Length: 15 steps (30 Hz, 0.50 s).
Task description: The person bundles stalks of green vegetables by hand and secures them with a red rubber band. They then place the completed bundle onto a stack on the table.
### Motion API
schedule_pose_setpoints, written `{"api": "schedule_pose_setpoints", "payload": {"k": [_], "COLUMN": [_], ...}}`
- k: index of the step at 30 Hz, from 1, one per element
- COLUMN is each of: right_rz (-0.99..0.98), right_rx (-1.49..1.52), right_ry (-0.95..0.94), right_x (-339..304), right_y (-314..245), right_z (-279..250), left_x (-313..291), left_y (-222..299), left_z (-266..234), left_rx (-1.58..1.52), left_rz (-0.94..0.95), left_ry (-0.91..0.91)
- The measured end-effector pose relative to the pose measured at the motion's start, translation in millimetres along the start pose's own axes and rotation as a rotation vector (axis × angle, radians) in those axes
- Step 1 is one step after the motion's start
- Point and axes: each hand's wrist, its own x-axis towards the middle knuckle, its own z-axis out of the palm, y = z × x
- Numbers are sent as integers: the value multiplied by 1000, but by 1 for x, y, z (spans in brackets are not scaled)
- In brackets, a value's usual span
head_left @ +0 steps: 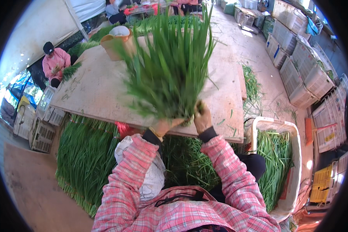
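Observation:
A big upright bunch of long green chives [170,69] stands over the near edge of the work board, its leaves fanned out upward and blurred. My left hand [164,126] is closed at the lower left of its base, thumb laid along the stem ends. On the other side, my right hand [202,119] has curled fingers pressed against the base's right edge. Leaves partly hide the fingers of both hands. Below the board, loose chives [189,158] lie between my forearms.
The pale work board [92,87] carries an orange-tan container [118,48]. Tied chives [87,154] are piled left; a white basket [296,154] of chives stands right. Stacked crates [303,65] line the right wall. A person in pink [58,62] sits far left; others are at the back.

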Motion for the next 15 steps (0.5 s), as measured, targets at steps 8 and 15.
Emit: {"api": "schedule_pose_setpoints", "payload": {"k": [8,15], "right_rz": [427,424], "right_rx": [837,735], "right_ry": [-66,-161], "right_x": [-11,-30], "right_y": [52,56], "right_z": [-9,12], "left_x": [10,-2], "left_y": [-2,-12], "left_z": [-1,12], "left_rx": [-142,37], "left_rz": [-128,55], "left_ry": [-199,-152]}}
